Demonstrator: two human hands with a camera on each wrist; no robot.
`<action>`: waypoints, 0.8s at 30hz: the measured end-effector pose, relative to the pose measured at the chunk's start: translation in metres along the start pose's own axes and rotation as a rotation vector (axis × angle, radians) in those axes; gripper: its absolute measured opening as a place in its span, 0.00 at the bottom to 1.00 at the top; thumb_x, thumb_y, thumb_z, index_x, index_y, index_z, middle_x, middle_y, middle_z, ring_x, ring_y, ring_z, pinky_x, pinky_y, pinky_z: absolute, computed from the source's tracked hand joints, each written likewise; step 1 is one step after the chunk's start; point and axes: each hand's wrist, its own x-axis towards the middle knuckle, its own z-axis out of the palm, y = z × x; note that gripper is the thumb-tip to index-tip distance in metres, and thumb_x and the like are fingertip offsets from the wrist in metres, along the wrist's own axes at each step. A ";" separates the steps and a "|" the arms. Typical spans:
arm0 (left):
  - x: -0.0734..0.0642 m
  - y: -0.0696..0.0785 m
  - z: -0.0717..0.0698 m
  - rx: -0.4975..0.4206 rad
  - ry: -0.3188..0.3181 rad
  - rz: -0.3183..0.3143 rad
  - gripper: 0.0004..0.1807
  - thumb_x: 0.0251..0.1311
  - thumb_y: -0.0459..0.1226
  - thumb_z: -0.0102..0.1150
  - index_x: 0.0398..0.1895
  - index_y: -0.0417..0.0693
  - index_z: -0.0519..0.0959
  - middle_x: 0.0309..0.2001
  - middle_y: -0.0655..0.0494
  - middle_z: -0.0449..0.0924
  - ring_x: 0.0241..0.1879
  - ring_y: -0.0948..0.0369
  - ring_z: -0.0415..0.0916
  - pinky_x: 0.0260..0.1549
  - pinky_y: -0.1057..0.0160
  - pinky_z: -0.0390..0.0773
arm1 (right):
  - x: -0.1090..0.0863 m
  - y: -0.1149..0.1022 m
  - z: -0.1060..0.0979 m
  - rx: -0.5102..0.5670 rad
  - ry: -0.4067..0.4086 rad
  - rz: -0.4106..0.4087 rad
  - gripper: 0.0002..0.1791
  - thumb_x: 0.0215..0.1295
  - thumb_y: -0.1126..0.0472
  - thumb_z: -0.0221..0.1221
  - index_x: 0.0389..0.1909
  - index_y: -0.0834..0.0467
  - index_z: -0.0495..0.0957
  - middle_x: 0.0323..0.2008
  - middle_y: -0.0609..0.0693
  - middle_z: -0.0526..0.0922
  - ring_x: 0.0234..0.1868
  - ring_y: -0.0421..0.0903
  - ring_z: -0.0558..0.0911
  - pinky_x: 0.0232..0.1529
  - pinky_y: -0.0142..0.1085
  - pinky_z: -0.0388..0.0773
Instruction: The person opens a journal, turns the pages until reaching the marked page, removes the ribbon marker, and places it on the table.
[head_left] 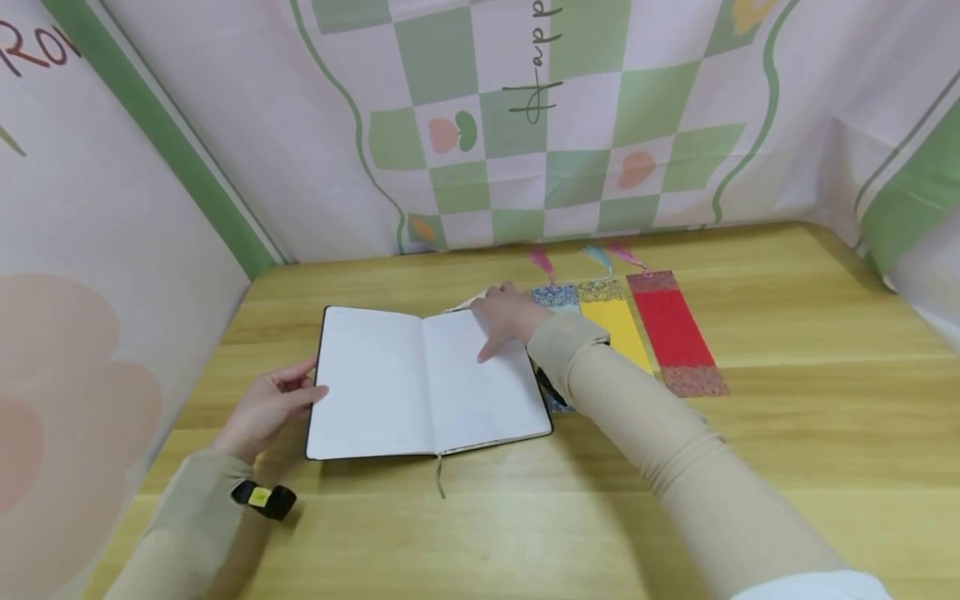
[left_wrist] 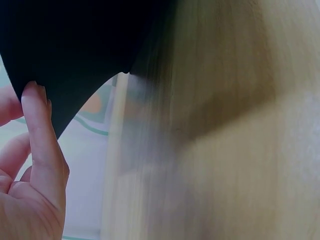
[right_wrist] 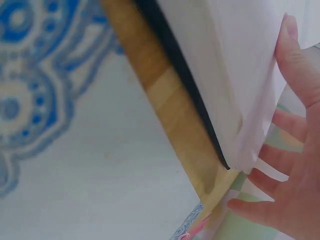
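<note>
An open notebook (head_left: 375, 383) with white pages and a dark cover lies spread in the head view, a thin ribbon (head_left: 440, 479) trailing from its lower edge. My left hand (head_left: 273, 404) pinches its left edge, thumb on the page and fingers under the cover; the left wrist view shows the dark cover's underside (left_wrist: 70, 45) raised off the table. At the upper right corner, my right hand (head_left: 510, 317) touches the right-hand pages (right_wrist: 225, 65) with its fingers spread, thumb on the paper and fingertips around the top edge. A pale blue-patterned bookmark (right_wrist: 100, 150) lies beside it, partly hidden by the right arm.
Right of the notebook lie a yellow bookmark (head_left: 615, 325) and a red bookmark (head_left: 675, 329), with pink and blue tassels (head_left: 597, 258) toward the back. A patterned cloth (head_left: 525, 125) hangs behind the wooden table (head_left: 810, 417). More cloth (head_left: 112, 208) hangs along the left side.
</note>
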 end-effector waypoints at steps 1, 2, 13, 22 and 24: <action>0.000 0.000 0.000 -0.002 0.000 -0.001 0.36 0.62 0.35 0.58 0.71 0.40 0.54 0.36 0.61 0.67 0.35 0.70 0.66 0.35 0.74 0.76 | -0.001 0.000 0.000 -0.001 0.010 -0.007 0.52 0.45 0.38 0.70 0.70 0.54 0.60 0.68 0.61 0.60 0.68 0.62 0.55 0.66 0.61 0.55; 0.000 0.000 0.000 -0.003 0.001 -0.002 0.36 0.62 0.35 0.58 0.71 0.40 0.54 0.36 0.61 0.67 0.35 0.70 0.66 0.34 0.74 0.76 | -0.001 0.000 0.000 -0.004 0.020 -0.013 0.52 0.45 0.38 0.70 0.70 0.54 0.60 0.68 0.61 0.60 0.68 0.62 0.55 0.66 0.61 0.55; 0.000 -0.001 0.001 0.004 0.000 0.002 0.36 0.63 0.36 0.58 0.71 0.42 0.55 0.37 0.60 0.67 0.35 0.69 0.66 0.33 0.73 0.75 | -0.012 0.000 0.004 0.108 0.199 -0.069 0.43 0.47 0.51 0.72 0.64 0.60 0.66 0.63 0.59 0.69 0.65 0.58 0.66 0.64 0.52 0.64; 0.001 -0.001 0.000 0.000 -0.001 0.005 0.35 0.63 0.35 0.57 0.71 0.41 0.54 0.36 0.61 0.67 0.33 0.69 0.65 0.31 0.74 0.74 | -0.029 0.013 0.008 0.625 0.268 -0.025 0.30 0.56 0.68 0.63 0.61 0.63 0.68 0.51 0.60 0.77 0.50 0.55 0.76 0.51 0.44 0.77; 0.001 -0.002 0.000 -0.002 0.000 -0.002 0.35 0.63 0.35 0.58 0.71 0.42 0.54 0.36 0.61 0.67 0.33 0.69 0.65 0.31 0.74 0.74 | -0.033 0.013 0.008 0.730 0.250 -0.019 0.28 0.59 0.67 0.61 0.61 0.62 0.68 0.49 0.61 0.77 0.48 0.54 0.77 0.47 0.42 0.78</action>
